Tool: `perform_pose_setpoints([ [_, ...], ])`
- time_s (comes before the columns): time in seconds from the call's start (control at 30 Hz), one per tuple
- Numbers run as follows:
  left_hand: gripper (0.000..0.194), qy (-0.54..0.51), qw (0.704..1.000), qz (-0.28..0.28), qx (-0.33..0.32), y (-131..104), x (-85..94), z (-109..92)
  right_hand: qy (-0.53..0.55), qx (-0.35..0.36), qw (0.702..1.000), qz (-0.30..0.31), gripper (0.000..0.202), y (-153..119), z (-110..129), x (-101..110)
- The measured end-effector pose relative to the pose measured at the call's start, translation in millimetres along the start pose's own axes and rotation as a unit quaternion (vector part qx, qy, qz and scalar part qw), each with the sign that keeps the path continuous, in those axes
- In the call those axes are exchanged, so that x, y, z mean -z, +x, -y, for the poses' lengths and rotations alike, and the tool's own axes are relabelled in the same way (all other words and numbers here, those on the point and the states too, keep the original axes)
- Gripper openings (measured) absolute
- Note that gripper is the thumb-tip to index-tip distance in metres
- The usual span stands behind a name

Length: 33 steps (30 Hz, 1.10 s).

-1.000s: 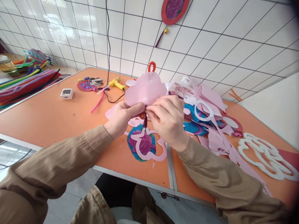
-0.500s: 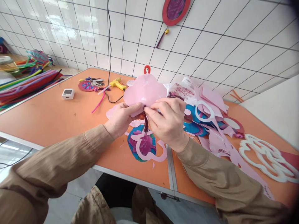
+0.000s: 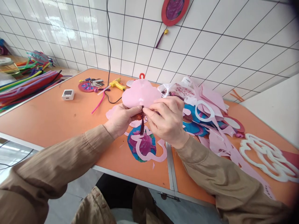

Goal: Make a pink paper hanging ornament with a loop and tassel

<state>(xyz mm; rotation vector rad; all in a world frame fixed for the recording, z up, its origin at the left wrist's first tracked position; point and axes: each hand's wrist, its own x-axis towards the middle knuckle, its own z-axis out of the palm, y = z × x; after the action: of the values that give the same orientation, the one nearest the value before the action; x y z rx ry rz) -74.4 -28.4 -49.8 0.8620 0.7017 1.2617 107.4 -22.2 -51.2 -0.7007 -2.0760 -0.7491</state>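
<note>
A pink cloud-shaped ornament [image 3: 140, 93] is held up above the table, with a small red loop [image 3: 142, 76] at its top. My left hand [image 3: 120, 119] grips its lower edge between thumb and fingers. At the bottom middle, my right hand [image 3: 167, 118] pinches the top of a dark tassel [image 3: 142, 124], close beside my left thumb. An orange bit shows behind the tassel, partly covered by my fingers. Below lie a round blue and purple flower-print piece [image 3: 133, 146] and a pink wavy cut-out [image 3: 161, 155] over it.
A yellow glue gun [image 3: 116, 84], keys [image 3: 97, 82] and a small white box [image 3: 68, 94] are at the back left. Pipe cleaners [image 3: 28, 85] fill the far left. Pink scraps [image 3: 217, 140] and white cloud outlines [image 3: 263, 155] cover the right. A red-framed ornament [image 3: 175, 12] hangs on the tiles.
The pink ornament has tipped and shifted slightly left and down, so its red loop sits lower. The tassel now hangs straighter and farther left. Both hands keep their grip.
</note>
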Motion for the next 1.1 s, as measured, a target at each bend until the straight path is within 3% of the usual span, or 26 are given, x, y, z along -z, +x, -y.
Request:
perform_pose_setpoints([
  [0.1, 0.024, 0.006, 1.0, 0.001, 0.0, 0.2, -0.4, -0.6, 0.042, -0.055, 0.997, 0.045, 0.013, -0.8, -1.7, 1.8],
  [0.33, 0.022, 0.036, 0.999, 0.007, 0.007, -2.5, -2.5, -3.1, 0.108, -0.133, 0.981, -0.09, 0.04, 4.2, -12.4, 4.0],
  [0.47, 0.021, 0.053, 0.998, 0.011, 0.007, -4.1, -4.2, -2.4, 0.2, -0.234, 0.949, -0.07, 0.049, 3.5, -18.6, 0.4],
  [0.63, 0.023, 0.074, 0.997, 0.015, 0.001, -4.0, -4.2, -0.4, 0.144, -0.139, 0.977, -0.078, 0.019, 15.1, -14.1, 16.6],
  [0.77, 0.024, 0.09, 0.996, 0.022, -0.01, -4.1, -3.3, 1.9, 0.179, -0.156, 0.969, -0.066, 0.026, 22.0, -12.4, 26.0],
  [0.97, 0.021, 0.1, 0.994, 0.031, -0.017, -5.2, -3.5, 3.6, 0.125, -0.149, 0.981, 0.025, 0.032, 14.1, -6.1, 14.1],
  [1.1, 0.019, 0.092, 0.995, 0.032, -0.013, -5.8, -4.1, 2.4, 0.12, -0.152, 0.981, 0.028, 0.032, 12.5, -2.4, 10.9],
])
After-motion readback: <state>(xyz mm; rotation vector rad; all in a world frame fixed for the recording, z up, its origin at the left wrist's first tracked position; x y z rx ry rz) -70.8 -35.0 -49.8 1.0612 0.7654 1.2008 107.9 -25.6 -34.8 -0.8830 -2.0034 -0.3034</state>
